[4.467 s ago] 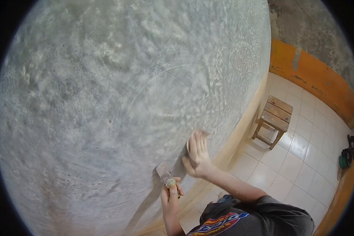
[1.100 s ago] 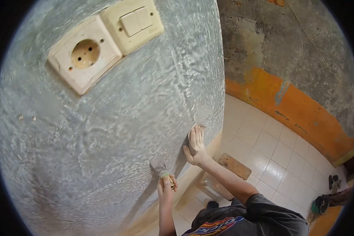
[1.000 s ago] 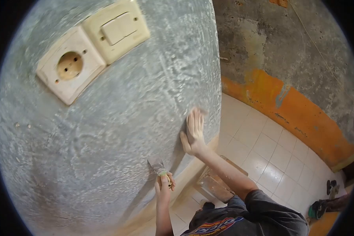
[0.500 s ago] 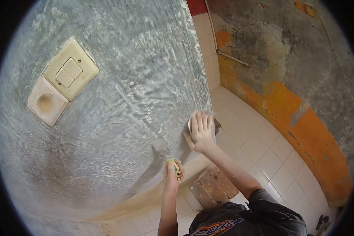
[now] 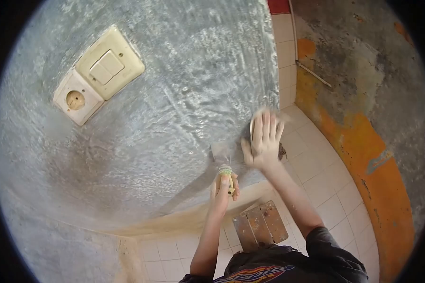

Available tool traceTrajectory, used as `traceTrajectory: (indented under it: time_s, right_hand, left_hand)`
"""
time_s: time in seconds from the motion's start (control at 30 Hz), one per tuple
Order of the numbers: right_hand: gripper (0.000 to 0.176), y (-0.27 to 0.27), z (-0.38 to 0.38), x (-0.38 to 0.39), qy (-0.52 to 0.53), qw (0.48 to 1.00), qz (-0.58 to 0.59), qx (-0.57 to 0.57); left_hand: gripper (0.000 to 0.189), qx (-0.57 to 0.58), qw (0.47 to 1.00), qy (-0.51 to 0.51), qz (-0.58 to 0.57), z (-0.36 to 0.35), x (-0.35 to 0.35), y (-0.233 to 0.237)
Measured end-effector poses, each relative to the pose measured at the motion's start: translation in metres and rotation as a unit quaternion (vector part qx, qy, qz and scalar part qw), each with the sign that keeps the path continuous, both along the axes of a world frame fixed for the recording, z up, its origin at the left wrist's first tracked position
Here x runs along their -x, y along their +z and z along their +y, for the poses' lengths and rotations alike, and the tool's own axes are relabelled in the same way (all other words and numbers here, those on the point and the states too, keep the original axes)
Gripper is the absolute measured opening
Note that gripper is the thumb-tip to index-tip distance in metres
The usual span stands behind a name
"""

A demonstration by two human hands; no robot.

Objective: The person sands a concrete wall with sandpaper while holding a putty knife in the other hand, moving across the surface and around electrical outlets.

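Observation:
My left hand [image 5: 225,187] is closed around the yellowish-green handle of a putty knife [image 5: 220,152], its broad blade pointing up against the grey wall [image 5: 165,141]. To the right, near the wall's vertical edge, my right hand [image 5: 265,141] lies flat on the surface, fingers stretched upward and thumb out to the left. Under its palm and fingers is a pale flat sheet [image 5: 253,127], mostly hidden, with only a curved edge showing beside the index finger. A pale blur surrounds the fingertips.
A cream light switch [image 5: 106,67] and a power socket [image 5: 75,100] are set in the wall at upper left. Below stands a stained wooden stool [image 5: 260,225] on the white tiled floor [image 5: 326,181]. An orange and grey wall [image 5: 387,198] curves along the right.
The view has shifted, so the wall, switch and both hands appear farther right and higher. My right hand's fingers look straighter. The putty knife stays in my left hand.

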State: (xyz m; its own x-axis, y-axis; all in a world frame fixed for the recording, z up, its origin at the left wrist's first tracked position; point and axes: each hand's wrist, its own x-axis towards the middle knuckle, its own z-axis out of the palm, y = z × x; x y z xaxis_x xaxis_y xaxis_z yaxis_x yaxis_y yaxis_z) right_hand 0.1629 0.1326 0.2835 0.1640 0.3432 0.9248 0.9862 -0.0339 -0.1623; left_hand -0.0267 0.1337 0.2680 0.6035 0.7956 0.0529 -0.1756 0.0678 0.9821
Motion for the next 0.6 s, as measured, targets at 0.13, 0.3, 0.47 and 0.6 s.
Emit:
traceTrajectory:
  time_s: [0.13,0.3,0.47,0.6]
  right_hand:
    - [0.071,0.088,0.003,-0.002,-0.019,0.998,-0.007,-0.054]
    - [0.074,-0.007,0.005,0.01,0.008,1.0,-0.017,0.02]
    - [0.076,-0.053,0.01,0.021,-0.007,1.0,0.01,0.005]
    - [0.074,0.069,0.015,0.029,-0.019,0.999,0.015,-0.046]
  left_hand:
    - [0.043,-0.013,0.999,-0.009,-0.03,0.002,0.005,0.016]
    - [0.044,-0.009,0.999,0.005,-0.053,0.0,0.015,0.022]
    - [0.037,-0.018,0.997,0.038,-0.066,-0.001,0.027,0.017]
    - [0.034,-0.009,0.996,0.058,-0.06,0.002,0.04,0.019]
